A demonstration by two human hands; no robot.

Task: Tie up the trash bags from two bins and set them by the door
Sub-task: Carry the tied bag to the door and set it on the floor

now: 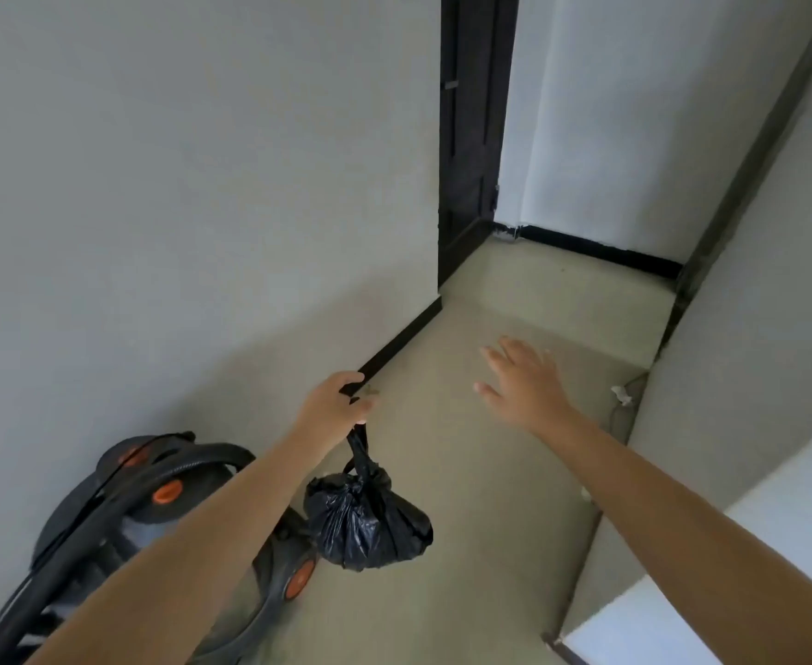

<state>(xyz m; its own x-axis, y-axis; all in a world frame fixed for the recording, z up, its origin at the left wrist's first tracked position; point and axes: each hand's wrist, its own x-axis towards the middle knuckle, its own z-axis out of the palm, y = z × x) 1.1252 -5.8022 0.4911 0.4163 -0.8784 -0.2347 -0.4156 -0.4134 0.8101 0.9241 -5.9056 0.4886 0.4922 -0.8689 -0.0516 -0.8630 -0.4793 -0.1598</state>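
A small black trash bag (pixel 368 520), tied at its neck, hangs in the air above the floor. My left hand (pixel 334 403) grips the twisted top of the bag. My right hand (pixel 521 381) is stretched forward over the floor with fingers spread, holding nothing. A dark door (pixel 466 136) stands at the far end of the corridor on the left side.
A black vacuum cleaner with orange wheels (pixel 154 520) sits against the left wall (pixel 202 184), just below my left arm. A wall runs along the right with a cable and white plug (pixel 622 395) on the floor beside it. The beige floor (pixel 490 472) leads to the door.
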